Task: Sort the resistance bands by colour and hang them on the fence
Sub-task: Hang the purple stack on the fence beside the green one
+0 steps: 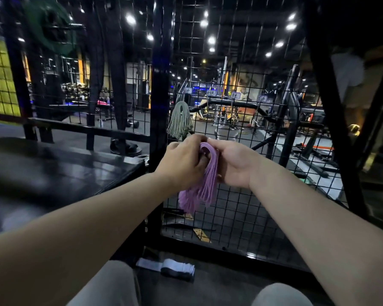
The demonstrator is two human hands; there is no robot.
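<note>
A bundle of purple resistance bands (202, 186) hangs between my two hands, close in front of the black wire fence (230, 107). My left hand (181, 164) grips the bundle's upper part from the left. My right hand (232, 164) holds it from the right, fingertips pinching the top loop. The loose ends dangle below my hands. A bundle of grey-green bands (180, 123) hangs on the fence just above my left hand. A stack of pale grey-blue bands (170, 269) lies on the floor between my knees.
A black padded platform (53, 173) sits to my left. A thick black fence post (160, 85) stands just left of the hands. A slanted black beam (332, 107) crosses on the right. Gym machines fill the room beyond the mesh.
</note>
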